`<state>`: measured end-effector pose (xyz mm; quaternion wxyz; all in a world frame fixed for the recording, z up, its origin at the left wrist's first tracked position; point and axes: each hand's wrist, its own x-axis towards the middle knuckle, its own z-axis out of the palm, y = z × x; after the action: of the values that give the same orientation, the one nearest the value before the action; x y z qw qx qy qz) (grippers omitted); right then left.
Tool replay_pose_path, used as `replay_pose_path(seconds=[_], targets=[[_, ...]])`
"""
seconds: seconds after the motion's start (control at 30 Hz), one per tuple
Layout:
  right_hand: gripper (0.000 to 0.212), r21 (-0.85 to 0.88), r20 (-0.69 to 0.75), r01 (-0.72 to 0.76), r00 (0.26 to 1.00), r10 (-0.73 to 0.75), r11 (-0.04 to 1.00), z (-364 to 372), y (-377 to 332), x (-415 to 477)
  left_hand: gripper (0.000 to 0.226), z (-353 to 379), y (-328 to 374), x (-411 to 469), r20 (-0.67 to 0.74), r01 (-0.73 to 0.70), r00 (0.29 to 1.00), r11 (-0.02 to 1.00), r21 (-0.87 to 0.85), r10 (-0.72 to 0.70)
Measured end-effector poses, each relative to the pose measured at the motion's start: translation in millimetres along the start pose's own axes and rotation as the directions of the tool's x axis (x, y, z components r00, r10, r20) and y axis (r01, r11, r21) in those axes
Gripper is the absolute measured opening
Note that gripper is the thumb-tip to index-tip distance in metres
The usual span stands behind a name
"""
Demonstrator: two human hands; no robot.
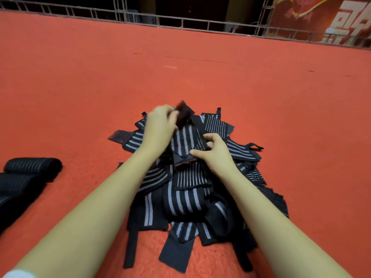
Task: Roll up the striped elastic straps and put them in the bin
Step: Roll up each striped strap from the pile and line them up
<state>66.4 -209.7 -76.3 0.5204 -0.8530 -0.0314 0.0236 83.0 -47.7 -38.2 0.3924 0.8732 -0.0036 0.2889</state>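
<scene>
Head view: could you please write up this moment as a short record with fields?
surface: red carpet
pile: loose striped straps heaped in front of the person
left hand: grips the dark, raised end of the top strap; blurred
right hand: holds the same strap's near part against the pile
rolls: rolled straps on the carpet at the left edge
bin: not in view
</scene>
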Motion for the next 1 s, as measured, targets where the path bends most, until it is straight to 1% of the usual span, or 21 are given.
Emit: replay_pose_path(seconds=[0.07, 0.1, 0.13, 0.2, 0.23, 0.27, 0.33, 0.4, 0.43, 0.47, 0.5, 0.53, 0.57, 0.63, 0.7, 0.73, 0.8, 0.87, 0.93, 0.97, 1.0], targets=[[0.055, 0.046, 0.022, -0.031, 0.999, 0.03, 0.998, 0.8, 3.4, 2.8, 0.013, -25.5, -12.2, 19.0, -0.132, 0.218, 0.959, 0.951, -0.218, -0.25], [0.056, 0.08, 0.033, -0.042, 0.999, 0.04, 0.996, 0.6, 6.7, 4.1, 0.014, -36.7, -20.9, 26.4, -0.157, 0.288, 0.929, 0.921, -0.261, -0.335], [0.057, 0.11, 0.042, -0.045, 0.998, 0.041, 0.993, 1.0, 10.0, 5.6, 0.016, -45.5, -29.7, 31.2, -0.162, 0.339, 0.911, 0.911, -0.235, -0.38], [0.06, 0.178, 0.062, -0.049, 0.997, 0.039, 0.983, -2.5, 3.2, -2.7, 0.041, -54.8, -38.9, 28.9, -0.14, 0.362, 0.921, 0.932, -0.03, -0.363], [0.057, 0.235, 0.072, -0.046, 0.997, 0.029, 0.971, -4.9, 1.5, -6.0, 0.053, -54.3, -38.9, 21.2, -0.116, 0.307, 0.947, 0.95, 0.059, -0.299], [0.047, 0.281, 0.083, -0.042, 0.996, 0.02, 0.959, -8.5, 0.6, -8.1, 0.057, -52.0, -34.6, 10.0, -0.081, 0.211, 0.976, 0.971, 0.109, -0.202], [0.03, 0.336, 0.103, -0.043, 0.995, 0.009, 0.941, -16.6, 2.0, -10.3, 0.045, -44.9, -23.2, -15.4, 0.059, -0.029, 0.998, 0.995, 0.098, 0.023], [0.03, 0.392, 0.103, -0.039, 0.995, -0.002, 0.919, -20.0, 1.3, -12.5, 0.029, -35.8, -15.3, -41.7, 0.286, -0.182, 0.944, 0.983, 0.033, 0.165], [0.033, 0.405, 0.096, -0.039, 0.995, 0.0, 0.913, -20.1, 1.5, -13.5, 0.033, -31.1, -11.3, -54.5, 0.375, -0.226, 0.904, 0.974, 0.009, 0.206], [0.037, 0.409, 0.083, -0.038, 0.997, 0.005, 0.912, -20.1, 1.0, -14.7, 0.046, -26.7, -10.2, -64.2, 0.437, -0.243, 0.874, 0.97, 0.015, 0.213], [0.041, 0.404, 0.071, -0.041, 0.997, 0.013, 0.914, -19.5, 1.7, -14.7, 0.057, -23.5, -9.9, -71.2, 0.474, -0.249, 0.857, 0.968, 0.041, 0.201], [0.043, 0.395, 0.062, -0.042, 0.998, 0.018, 0.918, -19.7, -0.2, -16.5, 0.062, -21.0, -11.2, -75.1, 0.475, -0.255, 0.859, 0.964, 0.077, 0.189], [0.043, 0.386, 0.051, -0.037, 0.999, 0.019, 0.922, -19.2, 0.1, -16.0, 0.059, -19.5, -11.8, -77.0, 0.452, -0.272, 0.871, 0.955, 0.12, 0.191], [0.038, 0.365, 0.044, -0.041, 0.999, 0.027, 0.93, -19.5, -3.0, -16.9, 0.037, -17.3, -12.8, -75.7, 0.377, -0.336, 0.891, 0.927, 0.168, 0.255], [0.03, 0.35, 0.045, -0.049, 0.998, 0.036, 0.935, -20.0, -6.1, -18.0, 0.023, -17.2, -8.3, -71.1, 0.308, -0.359, 0.902, 0.922, 0.144, 0.303], [0.028, 0.35, 0.04, -0.053, 0.998, 0.041, 0.935, -20.6, -8.0, -19.4, 0.021, -19.8, -4.4, -67.7, 0.262, -0.319, 0.922, 0.942, 0.101, 0.284], [0.035, 0.321, 0.021, -0.057, 0.998, 0.053, 0.945, -21.3, -6.8, -20.2, 0.019, -32.6, -1.4, -51.9, 0.107, -0.138, 0.985, 0.99, 0.016, 0.136], [0.04, 0.307, 0.009, -0.058, 0.998, 0.058, 0.95, -22.2, -4.9, -21.1, 0.015, -48.9, -9.7, -23.8, -0.075, 0.017, 0.997, 1.0, -0.016, -0.018], [0.039, 0.321, 0.005, -0.057, 0.998, 0.059, 0.945, -23.4, -4.8, -22.1, 0.02, -61.8, -18.9, -3.2, -0.112, 0.126, 0.987, 0.983, 0.132, -0.112], [0.037, 0.333, 0.006, -0.053, 0.999, 0.054, 0.942, -23.8, -6.4, -22.5, 0.027, -63.5, -20.4, -0.2, -0.085, 0.153, 0.987, 0.961, 0.229, -0.137], [0.03, 0.345, 0.0, -0.039, 0.999, 0.042, 0.938, -24.8, -9.7, -23.7, 0.037, -62.3, -19.8, -1.6, -0.052, 0.128, 0.992, 0.949, 0.287, -0.118]])
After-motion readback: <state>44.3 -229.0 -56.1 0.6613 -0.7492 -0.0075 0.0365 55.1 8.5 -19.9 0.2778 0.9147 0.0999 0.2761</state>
